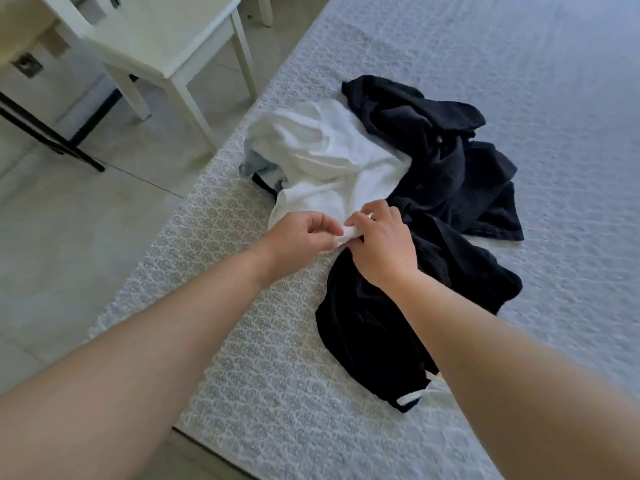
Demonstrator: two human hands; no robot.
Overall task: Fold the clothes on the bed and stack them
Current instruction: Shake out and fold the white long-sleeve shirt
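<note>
A heap of unfolded clothes lies on the bed point(242, 341). A crumpled white garment point(322, 157) sits at its left. Dark navy garments point(446, 157) spread behind and to the right of it. A black garment point(374, 327) with a white trim lies nearest me. A bit of pale blue denim point(254, 164) pokes out under the white one. My left hand point(304, 237) and my right hand point(381, 240) meet at the near edge of the white garment, both pinching its hem. My right hand rests over the black garment.
The bed has a patterned white-grey cover; its left edge runs diagonally. A white chair point(166, 39) stands on the tiled floor point(69, 220) beside the bed at upper left, with dark table legs point(48, 136) further left. Bare bed cover stretches to the right of the heap.
</note>
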